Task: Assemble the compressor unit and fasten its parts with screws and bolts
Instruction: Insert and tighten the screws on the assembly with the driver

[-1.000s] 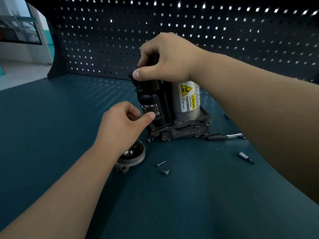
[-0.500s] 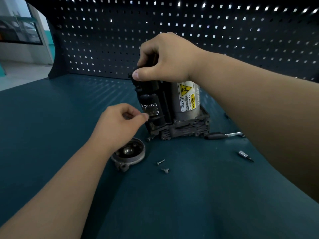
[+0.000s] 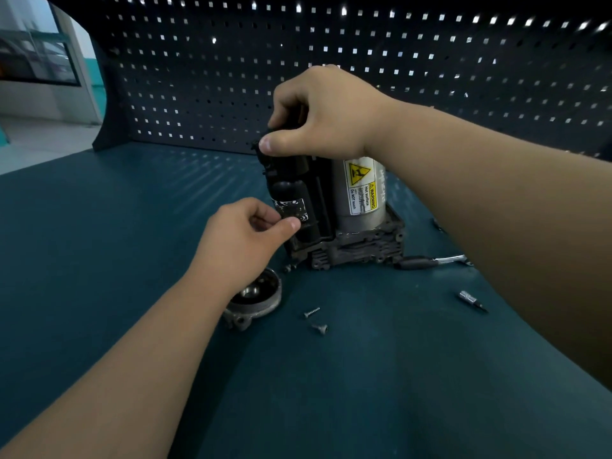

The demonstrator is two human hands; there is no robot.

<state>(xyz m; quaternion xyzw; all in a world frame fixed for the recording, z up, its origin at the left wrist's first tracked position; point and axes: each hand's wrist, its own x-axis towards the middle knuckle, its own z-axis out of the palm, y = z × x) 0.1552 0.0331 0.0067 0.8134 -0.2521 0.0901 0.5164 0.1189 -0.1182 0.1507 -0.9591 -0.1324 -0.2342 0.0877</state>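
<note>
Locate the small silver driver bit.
Head view: the driver bit lies on the teal bench, right of centre, beside the right forearm, nearer than the black cable of the compressor unit.

Teal bench top (image 3: 99, 260) fills the lower frame, with faint light streaks across its far part. Dark pegboard (image 3: 198, 77) with square holes stands upright along the back edge; light shows through many holes, brightest along the top. Upper left of frame, past the pegboard's curved edge: pale floor (image 3: 39, 140), whitish pillar (image 3: 87, 77), dark-framed window (image 3: 33, 58). Small silver driver bit (image 3: 470, 299) lies on the bench top, right of centre.
</note>
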